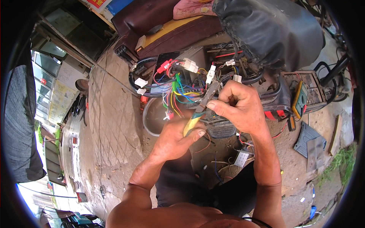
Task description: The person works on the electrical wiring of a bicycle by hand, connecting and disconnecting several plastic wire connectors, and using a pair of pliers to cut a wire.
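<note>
My left hand [174,138] is closed round the yellow-and-green handles of a pair of pliers [195,117], whose dark metal jaws point up and to the right. Beside those jaws my right hand [241,106] is closed, its fingers curled and its thumb close to the metal; what it pinches is hidden. Just beyond both hands spreads a bundle of coloured wires [173,91] with a red connector [164,66], a green connector [175,84] and several white plugs. One white plug [210,75] stands just past the jaws' tip.
An open vehicle frame with a black seat [270,30] tipped up lies ahead. A round metal basin [150,125] sits under the wires. At the right rests a yellow-green multimeter [300,99]. A silver finned box [241,158] lies on the ground, and a maroon sofa [129,17] stands behind.
</note>
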`<state>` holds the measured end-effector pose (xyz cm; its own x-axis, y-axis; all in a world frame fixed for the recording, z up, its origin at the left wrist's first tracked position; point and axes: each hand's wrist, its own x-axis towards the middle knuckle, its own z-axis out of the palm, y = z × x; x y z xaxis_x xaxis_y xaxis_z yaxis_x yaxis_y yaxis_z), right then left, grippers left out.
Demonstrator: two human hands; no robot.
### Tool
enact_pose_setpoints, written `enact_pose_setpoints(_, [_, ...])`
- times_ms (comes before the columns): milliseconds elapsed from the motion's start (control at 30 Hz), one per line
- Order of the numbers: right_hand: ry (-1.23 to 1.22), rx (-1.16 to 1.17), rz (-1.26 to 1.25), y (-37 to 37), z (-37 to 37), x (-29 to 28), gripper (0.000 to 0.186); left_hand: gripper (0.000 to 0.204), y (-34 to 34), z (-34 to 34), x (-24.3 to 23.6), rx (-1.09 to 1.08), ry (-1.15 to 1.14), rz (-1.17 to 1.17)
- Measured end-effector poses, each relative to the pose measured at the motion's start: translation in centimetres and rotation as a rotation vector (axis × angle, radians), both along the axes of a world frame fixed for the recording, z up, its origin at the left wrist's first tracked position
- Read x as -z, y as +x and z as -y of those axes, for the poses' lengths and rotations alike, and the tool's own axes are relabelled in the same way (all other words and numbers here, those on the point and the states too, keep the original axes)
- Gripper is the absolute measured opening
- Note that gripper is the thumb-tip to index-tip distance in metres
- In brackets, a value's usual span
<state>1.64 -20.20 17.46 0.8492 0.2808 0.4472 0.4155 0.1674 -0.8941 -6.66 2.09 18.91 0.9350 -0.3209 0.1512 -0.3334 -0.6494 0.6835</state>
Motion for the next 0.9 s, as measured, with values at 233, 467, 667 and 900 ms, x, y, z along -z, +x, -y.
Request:
enact_pose_setpoints(233, [-0.016, 0.008, 0.04, -0.4, 0.1, -0.5, 0.026, 0.013, -0.5, 0.8, -0.5, -0.087, 0.019, 0.103])
enact_pose_setpoints(467, [-0.025, 0.041, 0.169, -0.6, 0.2, -0.4, 0.013, 0.014, -0.8, 1.0, -0.5, -0.11, 0.035, 0.123])
enact_pose_setpoints(667, [0.04, -0.097, 0.095, -0.3, 0.7, 0.2, 0.011, 0.016, -0.3, -0.1, 0.5, 0.045, -0.128, -0.061])
enact_pose_setpoints(900, [0.119, -0.228, -0.005, 0.6, 1.6, 1.0, 0.012, 0.025, 0.0, 0.4, -0.3, 0.124, -0.436, -0.388])
